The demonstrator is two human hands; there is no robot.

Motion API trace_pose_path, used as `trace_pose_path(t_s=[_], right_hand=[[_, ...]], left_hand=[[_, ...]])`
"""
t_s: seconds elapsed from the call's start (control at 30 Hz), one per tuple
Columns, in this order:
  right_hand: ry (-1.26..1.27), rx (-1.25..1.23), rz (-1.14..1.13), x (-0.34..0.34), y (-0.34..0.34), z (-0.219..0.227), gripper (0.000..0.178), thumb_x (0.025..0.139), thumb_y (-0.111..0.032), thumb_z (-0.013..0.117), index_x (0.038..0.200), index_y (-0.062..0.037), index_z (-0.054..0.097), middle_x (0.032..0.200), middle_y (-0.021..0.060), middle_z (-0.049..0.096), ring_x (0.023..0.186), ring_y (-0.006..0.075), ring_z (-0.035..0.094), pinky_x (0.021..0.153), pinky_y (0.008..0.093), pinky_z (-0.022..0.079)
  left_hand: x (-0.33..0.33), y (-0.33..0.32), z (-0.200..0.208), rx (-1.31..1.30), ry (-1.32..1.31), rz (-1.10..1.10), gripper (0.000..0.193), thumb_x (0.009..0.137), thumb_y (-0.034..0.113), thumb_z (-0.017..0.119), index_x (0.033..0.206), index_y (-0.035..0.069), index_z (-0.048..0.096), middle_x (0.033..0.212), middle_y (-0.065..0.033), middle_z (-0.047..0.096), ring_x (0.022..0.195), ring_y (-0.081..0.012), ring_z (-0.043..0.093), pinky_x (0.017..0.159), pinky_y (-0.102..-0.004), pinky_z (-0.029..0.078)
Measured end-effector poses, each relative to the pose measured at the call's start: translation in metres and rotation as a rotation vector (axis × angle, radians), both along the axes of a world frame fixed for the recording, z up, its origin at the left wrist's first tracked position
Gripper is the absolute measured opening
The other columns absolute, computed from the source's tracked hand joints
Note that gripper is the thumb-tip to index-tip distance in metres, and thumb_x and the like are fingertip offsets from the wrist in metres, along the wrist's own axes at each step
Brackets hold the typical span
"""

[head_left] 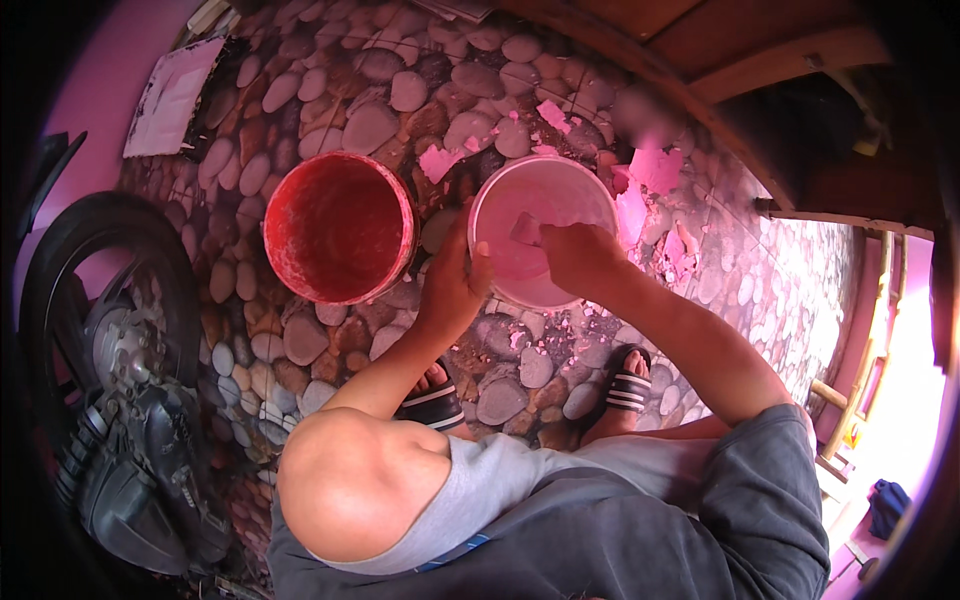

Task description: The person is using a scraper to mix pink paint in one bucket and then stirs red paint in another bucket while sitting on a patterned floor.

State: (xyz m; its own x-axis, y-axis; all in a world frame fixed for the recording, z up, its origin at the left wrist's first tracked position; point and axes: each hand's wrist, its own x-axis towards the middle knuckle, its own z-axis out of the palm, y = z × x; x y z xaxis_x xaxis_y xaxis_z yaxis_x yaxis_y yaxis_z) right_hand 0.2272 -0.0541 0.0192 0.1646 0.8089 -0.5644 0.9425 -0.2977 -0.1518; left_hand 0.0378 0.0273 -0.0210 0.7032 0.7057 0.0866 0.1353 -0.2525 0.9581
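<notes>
2 striped sandals (626,394) are worn on the pebble-patterned floor (500,402). Just beyond them, 1 pale bucket (505,195) is stood upright, its inside smeared with pink. Its left rim is gripped by the left hand (452,285), the thumb laid over the edge. Within its mouth, 1 scraper (525,230) is held by the right hand (582,262), closed about the handle; whether the bucket wall is touched by the blade cannot be told. To the left, 1 red bucket (340,215) is placed near the pale bucket. At the right, 1 yellow mark (853,437) is too small to be read. Farther off, pink flakes (656,170) are scattered, and 1 board (175,97) is seen.
</notes>
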Motion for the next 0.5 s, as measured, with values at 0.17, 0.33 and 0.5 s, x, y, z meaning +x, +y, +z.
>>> trace_pose_path(t_s=[0.17,0.33,0.5], right_hand=[[-0.114,0.077,0.013,-0.006,0.012,0.029,0.018,0.084,-0.013,0.055,0.097,-0.0066,0.065,0.086,0.0126,0.07,0.081,0.0288,0.069,0.072,0.0397,0.055],[-0.183,-0.01,0.163,-0.003,0.018,0.025,0.02,0.082,-0.013,0.055,0.097,-0.0116,0.069,0.085,0.0134,0.07,0.078,0.0286,0.069,0.072,0.0391,0.054],[-0.232,-0.054,0.15,0.023,0.046,0.049,0.018,0.081,-0.013,0.056,0.087,-0.0125,0.072,0.086,0.012,0.071,0.082,0.0271,0.07,0.074,0.0378,0.054]], left_hand=[[-0.005,0.001,-0.004,0.043,0.02,0.019,0.048,0.099,0.022,0.044,0.142,0.001,0.036,0.137,-0.0225,0.046,0.128,-0.0354,0.047,0.104,-0.0388,0.038],[0.001,0.001,-0.002,0.071,0.003,0.011,0.049,0.1,0.025,0.045,0.142,0.002,0.035,0.137,-0.0222,0.047,0.126,-0.0363,0.048,0.103,-0.0391,0.039],[-0.001,-0.001,0.002,0.031,0.01,0.039,0.045,0.101,0.024,0.041,0.139,-0.001,0.038,0.132,-0.0215,0.05,0.124,-0.0313,0.048,0.103,-0.0381,0.036]])
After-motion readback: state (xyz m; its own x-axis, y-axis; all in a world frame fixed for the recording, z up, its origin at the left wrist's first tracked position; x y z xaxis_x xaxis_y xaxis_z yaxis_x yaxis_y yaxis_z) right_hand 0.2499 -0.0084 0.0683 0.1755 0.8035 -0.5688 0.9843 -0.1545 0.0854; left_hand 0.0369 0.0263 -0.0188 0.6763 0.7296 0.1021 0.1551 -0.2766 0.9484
